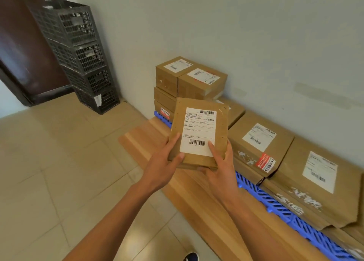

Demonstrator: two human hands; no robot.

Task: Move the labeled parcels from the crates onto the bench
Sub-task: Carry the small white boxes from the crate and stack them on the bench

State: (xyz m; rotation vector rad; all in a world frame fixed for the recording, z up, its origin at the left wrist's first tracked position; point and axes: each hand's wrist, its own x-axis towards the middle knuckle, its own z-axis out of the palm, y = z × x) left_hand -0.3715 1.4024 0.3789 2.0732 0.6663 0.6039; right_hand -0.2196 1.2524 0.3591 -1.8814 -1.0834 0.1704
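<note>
A flat brown parcel with a white barcode label is held above the wooden bench. My left hand grips its lower left edge, thumb on top. My right hand grips its lower right edge, thumb on the label. Behind it, several labeled cardboard parcels are stacked against the wall. More labeled parcels lie in a row to the right on a blue plastic grid. A stack of black plastic crates stands at the back left.
A dark door is behind the crates at the far left. Beige tiled floor spreads to the left of the bench. The pale wall runs behind the parcels. A shoe tip shows at the bottom.
</note>
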